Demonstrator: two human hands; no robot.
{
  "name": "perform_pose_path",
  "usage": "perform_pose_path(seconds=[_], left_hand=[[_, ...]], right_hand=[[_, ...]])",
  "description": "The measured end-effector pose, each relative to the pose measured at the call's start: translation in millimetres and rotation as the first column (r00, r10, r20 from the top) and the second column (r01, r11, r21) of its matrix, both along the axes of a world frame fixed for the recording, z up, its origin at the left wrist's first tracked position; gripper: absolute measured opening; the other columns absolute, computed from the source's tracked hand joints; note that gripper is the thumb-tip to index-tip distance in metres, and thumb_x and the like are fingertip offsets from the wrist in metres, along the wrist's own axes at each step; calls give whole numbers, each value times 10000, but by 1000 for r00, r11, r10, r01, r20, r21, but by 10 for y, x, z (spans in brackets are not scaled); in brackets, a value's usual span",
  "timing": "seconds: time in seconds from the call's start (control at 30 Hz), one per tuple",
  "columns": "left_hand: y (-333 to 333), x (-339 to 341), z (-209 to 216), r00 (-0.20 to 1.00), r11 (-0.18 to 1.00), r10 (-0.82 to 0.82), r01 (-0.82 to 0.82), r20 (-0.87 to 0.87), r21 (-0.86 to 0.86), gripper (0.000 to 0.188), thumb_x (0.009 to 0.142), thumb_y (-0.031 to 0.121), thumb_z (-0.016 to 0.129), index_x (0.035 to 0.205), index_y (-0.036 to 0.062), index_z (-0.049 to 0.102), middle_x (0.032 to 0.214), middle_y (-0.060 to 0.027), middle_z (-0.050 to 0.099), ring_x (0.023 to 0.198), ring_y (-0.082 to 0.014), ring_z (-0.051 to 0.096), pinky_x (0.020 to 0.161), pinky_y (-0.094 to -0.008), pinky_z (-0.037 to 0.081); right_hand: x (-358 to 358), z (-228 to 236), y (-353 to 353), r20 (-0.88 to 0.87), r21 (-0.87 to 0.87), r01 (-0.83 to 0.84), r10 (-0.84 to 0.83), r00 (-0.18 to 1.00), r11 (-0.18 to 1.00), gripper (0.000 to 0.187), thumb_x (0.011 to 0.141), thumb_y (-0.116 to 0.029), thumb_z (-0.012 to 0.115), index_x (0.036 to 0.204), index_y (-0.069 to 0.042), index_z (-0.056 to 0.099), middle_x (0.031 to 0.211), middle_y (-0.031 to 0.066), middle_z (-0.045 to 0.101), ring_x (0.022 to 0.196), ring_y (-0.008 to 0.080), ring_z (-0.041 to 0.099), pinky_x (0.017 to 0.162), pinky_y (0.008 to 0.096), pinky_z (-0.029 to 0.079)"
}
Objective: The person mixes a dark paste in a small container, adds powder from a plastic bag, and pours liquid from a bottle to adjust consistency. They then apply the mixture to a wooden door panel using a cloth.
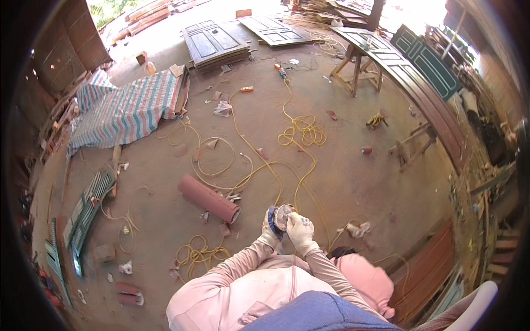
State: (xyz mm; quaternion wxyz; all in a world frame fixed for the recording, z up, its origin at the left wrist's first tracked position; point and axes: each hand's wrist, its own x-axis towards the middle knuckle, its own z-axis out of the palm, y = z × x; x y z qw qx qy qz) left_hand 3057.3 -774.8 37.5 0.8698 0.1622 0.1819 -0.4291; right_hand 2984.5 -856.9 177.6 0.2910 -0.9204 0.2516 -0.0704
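Close in front of my body, both gloved hands meet around a hand tool with a round, greyish disc (282, 216); it looks like an angle grinder or disc sander. My left hand (269, 234), in a pale glove with blue on it, is closed round the tool's left side. Fingers of my right hand (301, 229), in a white glove, are bent against the disc's right edge. Most of the tool's body is hidden by the gloves. A yellow cord (297, 185) runs up to the hands from the floor.
A roll of reddish sandpaper (208, 198) lies ahead left. Yellow cord coils (301, 131) and another grinder (280, 70) lie farther off. Long panels rest on sawhorses (359, 69) at right. Striped sheeting (127, 105) covers a pile at left. A person in pink (364, 281) is close at my right.
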Motion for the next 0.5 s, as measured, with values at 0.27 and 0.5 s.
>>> perform_pose_path(seconds=[0.27, 0.5], left_hand=[[-1298, 1082, 373, 987, 986, -162, 162, -4, -29, 405, 974, 411, 482, 1126, 72, 642, 1073, -85, 689, 989, -241, 643, 909, -428, 514], [-2337, 1891, 384, 959, 960, -279, 280, -46, 13, 357, 948, 372, 541, 1105, 65, 636, 1045, -91, 684, 898, -237, 660, 855, -385, 537]], right_hand=[[1039, 313, -1618, 12, -475, -164, 192, 981, 865, 129, 778, -223, 618, 875, -139, 624, 849, 30, 620, 831, 231, 607, 692, 392, 489], [1568, 59, -2466, -150, -288, -52, 9, 989, 956, 124, 818, -221, 581, 833, -112, 637, 800, 83, 669, 770, 287, 664, 672, 435, 512]])
